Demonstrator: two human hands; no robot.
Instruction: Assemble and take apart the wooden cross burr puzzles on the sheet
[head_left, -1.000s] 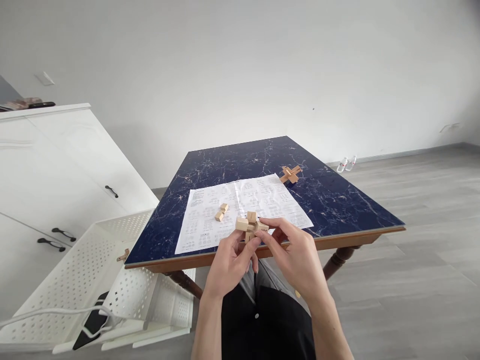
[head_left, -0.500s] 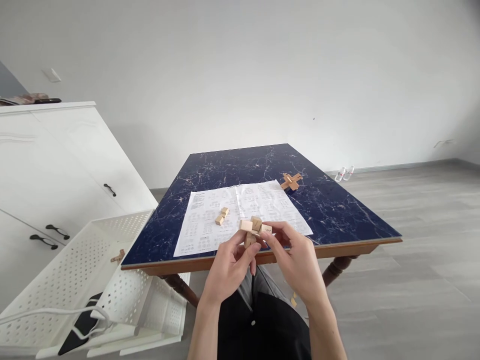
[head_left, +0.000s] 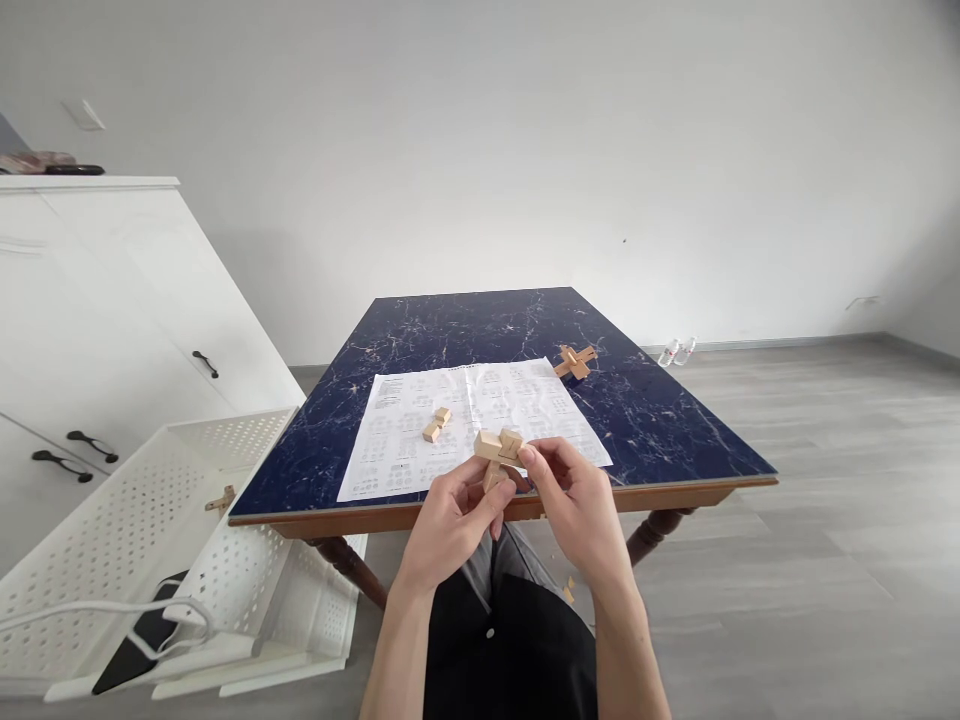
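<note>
Several light wooden puzzle blocks (head_left: 489, 444) are clustered between my hands, just above the table's front edge. My left hand (head_left: 450, 525) is closed on the cluster from the lower left, with thumb and fingers around the lower block. At the cluster's right side, my right hand (head_left: 576, 500) pinches with thumb and forefinger; its fingertips cover what lies there. Just beyond, a loose wooden piece (head_left: 432, 432) made of joined blocks lies on a printed instruction sheet (head_left: 397, 408).
A cross-shaped wooden assembly (head_left: 575, 364) sits by the sheet's far right corner on the blue marbled table (head_left: 480, 325). White perforated baskets (head_left: 161, 480) and a white cabinet (head_left: 127, 290) are at the left. Bottles (head_left: 677, 351) stand on the floor by the wall.
The cluster has turned in my hands, and the marked block at its right no longer shows. My right fingertips have shifted on it. The whole view has moved slightly.
</note>
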